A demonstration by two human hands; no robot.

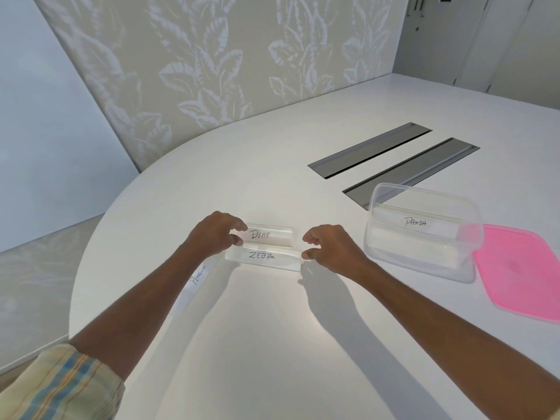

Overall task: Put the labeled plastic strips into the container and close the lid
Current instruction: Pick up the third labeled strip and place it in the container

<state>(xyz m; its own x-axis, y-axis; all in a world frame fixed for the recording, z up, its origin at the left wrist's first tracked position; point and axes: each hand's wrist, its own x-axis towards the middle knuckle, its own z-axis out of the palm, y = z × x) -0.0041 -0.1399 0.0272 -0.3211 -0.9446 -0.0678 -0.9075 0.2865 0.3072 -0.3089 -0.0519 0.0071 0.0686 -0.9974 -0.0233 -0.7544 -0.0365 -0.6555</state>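
The clear, stiff, light-looking plastic strip labelled ZEBRA point(263, 259) lies between both hands; the left hand point(215, 232) pinches the BEAR strip point(266, 235), the right hand point(330, 249) pinches ZEBRA's slippery end.

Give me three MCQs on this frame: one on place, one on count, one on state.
1. Where does the flat pink plastic lid lie?
A. On the container
B. On the white table, right of the container
C. Under the left arm

2. How many labeled strips lie outside the clear plastic container?
A. One
B. Three
C. Five

3. What state is the container in?
A. Open, holding the PANDA strip
B. Closed and empty
C. Open and empty

Key:
1 B: the lid rests on the tabletop beside the container.
2 B: BEAR strip, ZEBRA strip and PENGUIN strip are on the table.
3 A: no lid on it, PANDA label visible through the wall.
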